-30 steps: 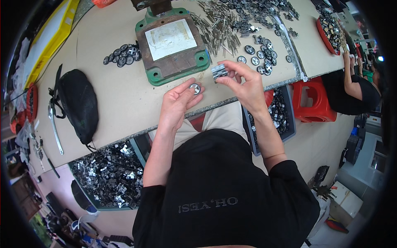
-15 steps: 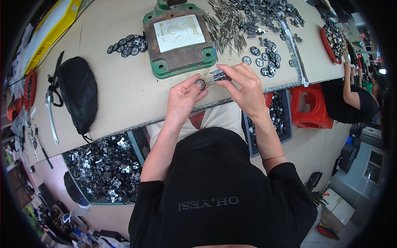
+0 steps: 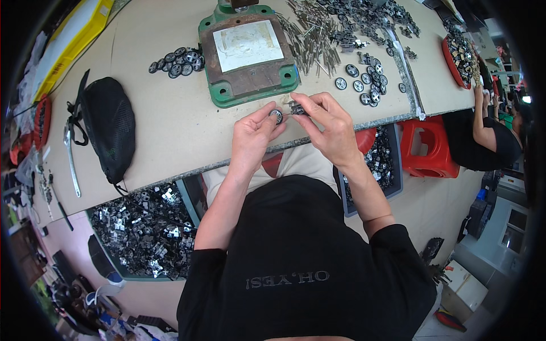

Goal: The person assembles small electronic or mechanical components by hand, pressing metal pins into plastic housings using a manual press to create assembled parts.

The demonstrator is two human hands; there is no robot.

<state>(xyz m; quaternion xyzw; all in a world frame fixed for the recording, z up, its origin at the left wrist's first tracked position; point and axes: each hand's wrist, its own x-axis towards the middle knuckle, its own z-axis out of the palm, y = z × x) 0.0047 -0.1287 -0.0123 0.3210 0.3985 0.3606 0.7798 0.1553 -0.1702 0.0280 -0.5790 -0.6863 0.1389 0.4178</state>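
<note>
Over the table's near edge, just in front of the green press base [image 3: 222, 99], my two hands meet. My left hand [image 3: 250, 139] pinches a small black toy wheel [image 3: 276, 116] with a silver hub between thumb and fingers. A thin metal axle runs from the wheel toward the right. My right hand [image 3: 333, 128] grips a small black and silver plastic part [image 3: 297, 107] between thumb and forefinger, close beside the wheel at the axle's far end. Fingers partly cover the part, so whether the axle sits inside it cannot be made out.
Loose wheels lie left [image 3: 176, 61] and right [image 3: 369, 85] of the press, with metal axles [image 3: 313, 42] and black plastic parts [image 3: 375, 20] beyond. Below the table stand a parts-filled bin [image 3: 190, 199] and a red stool [image 3: 429, 165]. A black mesh pouch [image 3: 108, 128] lies left; a co-worker's arm [image 3: 480, 131] shows right.
My right hand has moved slightly left, bringing the plastic part closer to the wheel, and the part now looks turned. My left hand keeps its pinch on the wheel, nearly still.
</note>
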